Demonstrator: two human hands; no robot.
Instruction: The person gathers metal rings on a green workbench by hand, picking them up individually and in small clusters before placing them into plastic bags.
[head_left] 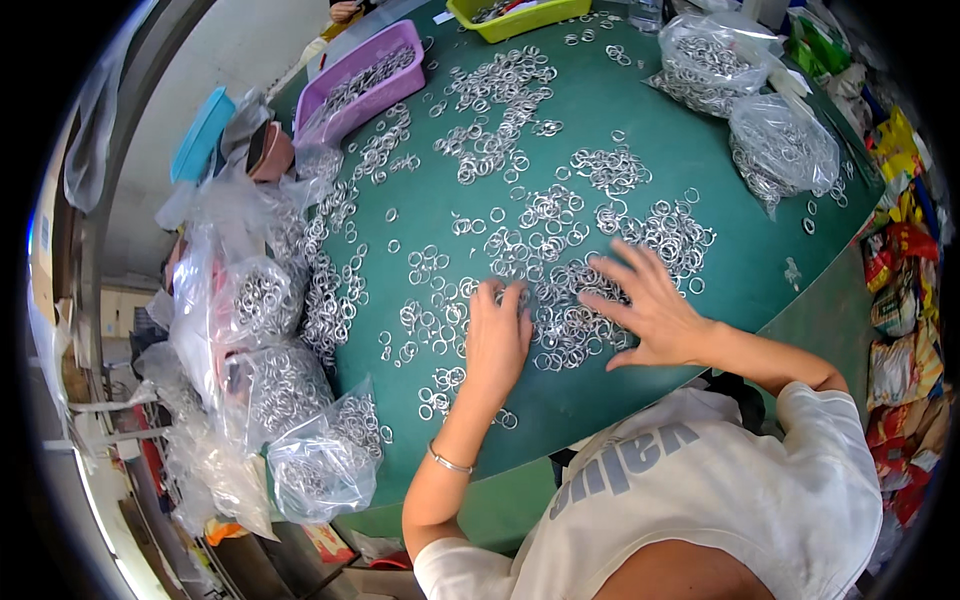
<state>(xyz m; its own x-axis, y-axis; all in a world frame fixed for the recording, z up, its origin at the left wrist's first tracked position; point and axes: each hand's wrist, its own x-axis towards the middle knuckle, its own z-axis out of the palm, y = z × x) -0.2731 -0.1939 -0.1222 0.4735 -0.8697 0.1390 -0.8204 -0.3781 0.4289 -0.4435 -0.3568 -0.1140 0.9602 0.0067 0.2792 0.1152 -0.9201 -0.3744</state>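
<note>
Loose silvery metal rings (575,335) lie in a dense heap in front of me, between and beyond my hands. My left hand (494,340) is at the left side of this heap, fingers bent down onto the rings, thumb and forefinger apart; no held ring shows. Over the heap's right side, my right hand (655,315) is open with its fingers spread, the fingertips at the rings. Further clusters of rings (612,170) are scattered beyond my hands, and a small group (440,392) lies beside my left forearm.
Clear bags of rings (325,465) line the table's left edge, and more bags (785,145) stand at the far right. A purple bin (405,75) and a yellow-green bin (520,22) are at the far side of the green table (590,405). Colourful packets (895,370) lie beyond its right edge.
</note>
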